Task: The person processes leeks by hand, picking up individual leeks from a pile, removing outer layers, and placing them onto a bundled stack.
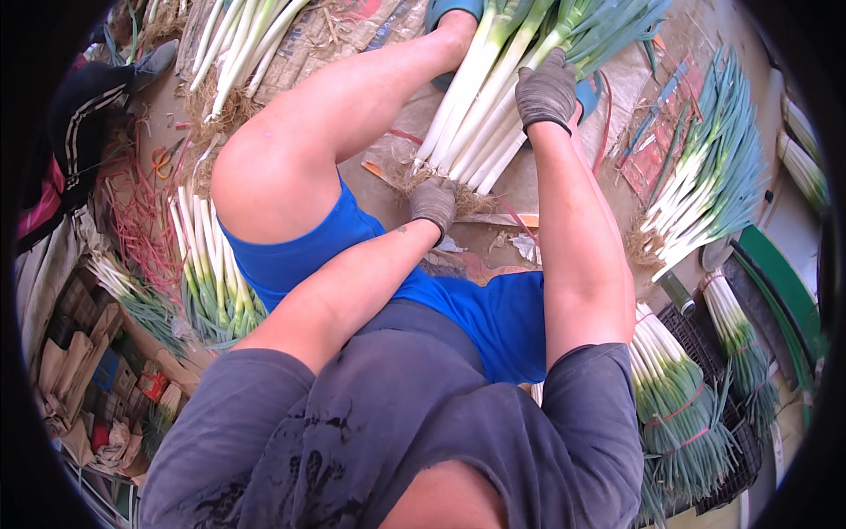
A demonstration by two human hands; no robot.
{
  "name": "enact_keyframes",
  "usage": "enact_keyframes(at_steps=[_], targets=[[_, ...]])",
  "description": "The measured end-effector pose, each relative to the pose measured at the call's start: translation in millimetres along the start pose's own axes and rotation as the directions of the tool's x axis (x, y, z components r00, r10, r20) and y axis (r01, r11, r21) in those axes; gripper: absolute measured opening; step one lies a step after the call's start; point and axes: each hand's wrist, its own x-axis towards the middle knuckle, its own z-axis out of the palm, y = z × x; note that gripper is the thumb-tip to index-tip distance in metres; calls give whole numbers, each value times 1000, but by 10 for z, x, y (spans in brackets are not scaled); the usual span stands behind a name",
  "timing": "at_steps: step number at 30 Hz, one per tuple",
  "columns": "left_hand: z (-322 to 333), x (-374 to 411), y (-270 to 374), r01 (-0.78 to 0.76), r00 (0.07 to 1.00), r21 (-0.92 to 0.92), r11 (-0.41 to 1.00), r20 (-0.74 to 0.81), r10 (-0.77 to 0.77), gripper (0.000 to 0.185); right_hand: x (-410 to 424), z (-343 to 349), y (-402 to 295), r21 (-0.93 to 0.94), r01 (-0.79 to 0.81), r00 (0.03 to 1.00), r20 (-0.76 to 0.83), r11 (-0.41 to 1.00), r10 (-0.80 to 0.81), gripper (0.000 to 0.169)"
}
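Note:
A pile of long green onions [472,116] lies on flattened sacking between my feet, its roots towards me and its leaves pointing away. My left hand [434,202], in a grey-brown knit glove, is at the root ends; whether its fingers grip them cannot be seen. My right hand [547,89], gloved alike, rests over the stalks where white turns to green, its fingers curled on them. How firmly it holds them is unclear. Red plastic ties [519,221] lie below the roots, beside scraps of white peel [525,246].
Loose onions [707,165] lie at the right, tied bundles [674,390] on a black crate below. More onions [215,271] lie at the left near orange-handled scissors [162,162] and tangled red ties [142,211]. Another person's dark-clothed leg [86,119] is at the upper left.

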Motion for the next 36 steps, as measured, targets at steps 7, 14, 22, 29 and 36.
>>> enact_keyframes(at_steps=[7, 14, 22, 29, 36], targets=[[40, 86, -13, 144, 986, -122, 982, 100, -132, 33, 24, 161, 16, -48, -10, 996, 83, 999, 14, 80], [302, 318, -322, -208, 972, 633, 746, 46, 232, 26, -74, -256, 275, 132, 330, 936, 83, 935, -342, 60], [-846, -1404, 1014, -503, 858, 291, 814, 284, 428, 90, -354, -1359, 448, 202, 276, 955, 57, 940, -292, 50], [-2952, -1004, 2026, -883, 447, -13, 470, -335, 830, 45, -1042, -1760, 546, 463, 164, 965, 106, 871, -239, 47], [-4153, 1435, 740, 51, 702, 678, 734, -547, 456, 50, -1010, -1528, 233, 389, 270, 921, 162, 881, -354, 49]])
